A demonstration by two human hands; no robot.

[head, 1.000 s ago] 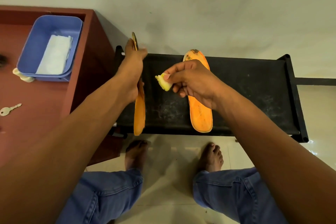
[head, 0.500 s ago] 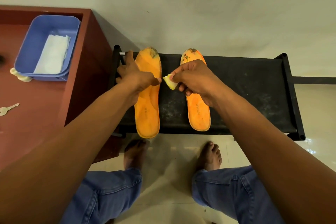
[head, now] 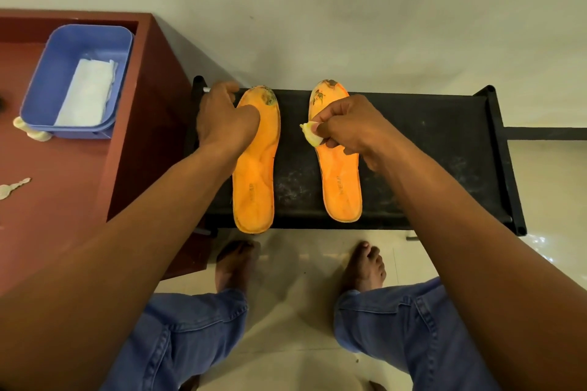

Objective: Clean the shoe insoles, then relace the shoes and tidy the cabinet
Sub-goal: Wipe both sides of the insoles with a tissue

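Two orange insoles lie flat, side by side and apart, on one black rack (head: pixel 444 136): left insole (head: pixel 254 181), right insole (head: pixel 341 187). Left hand (head: pixel 222 124) rests on the left insole's toe half, fingers relaxed, gripping nothing. Right hand (head: pixel 346 127) pinches one yellowish wad (head: pixel 309 133) above the right insole. One blue tub (head: pixel 57 73) holds one white cloth (head: pixel 87 92) on the red worktop (head: pixel 63 187); one key (head: pixel 12 188) lies nearby
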